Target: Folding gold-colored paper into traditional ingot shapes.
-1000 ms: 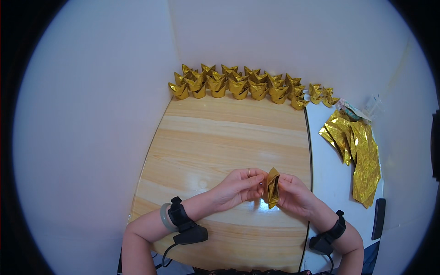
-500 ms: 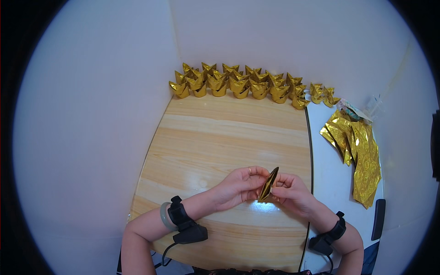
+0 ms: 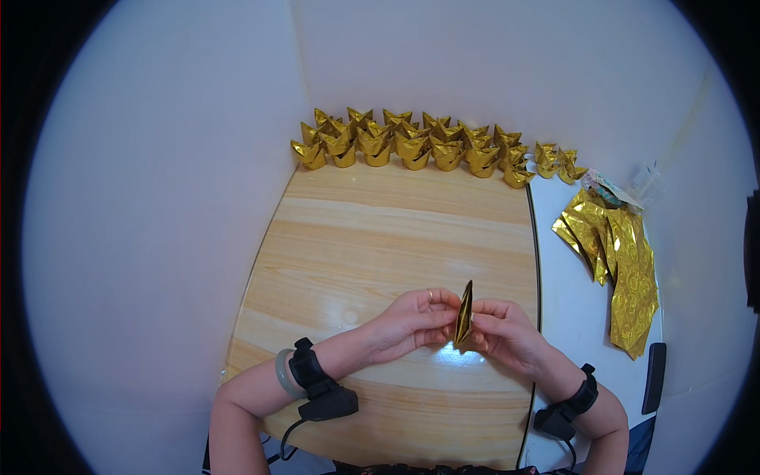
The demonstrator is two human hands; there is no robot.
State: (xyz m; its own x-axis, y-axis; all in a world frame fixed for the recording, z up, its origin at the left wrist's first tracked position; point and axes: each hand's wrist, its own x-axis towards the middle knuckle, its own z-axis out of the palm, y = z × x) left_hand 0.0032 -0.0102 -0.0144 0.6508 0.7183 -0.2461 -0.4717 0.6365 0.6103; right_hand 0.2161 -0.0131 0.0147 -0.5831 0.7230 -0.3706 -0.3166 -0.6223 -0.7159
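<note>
A folded piece of gold foil paper [image 3: 465, 315] stands nearly upright, edge toward me, above the near part of the wooden table. From the left, my left hand [image 3: 417, 323] pinches it between thumb and fingers. My right hand [image 3: 504, 332] grips its other side, the thumb along the near face. Layered edges of the fold show between the two hands. The fingertips behind the paper are partly hidden.
Rows of folded gold paper ingots [image 3: 413, 149] line the far edge of the wooden table [image 3: 388, 229]. At right, a white surface [image 3: 566, 317] holds gold foil sheets [image 3: 632, 277] and a clear plastic container [image 3: 645, 186]. Pale walls stand behind and at left.
The folded paper has turned from a rightward slant to almost upright and shifted slightly. My right thumb has moved a little up along it. Both hands still hold it.
</note>
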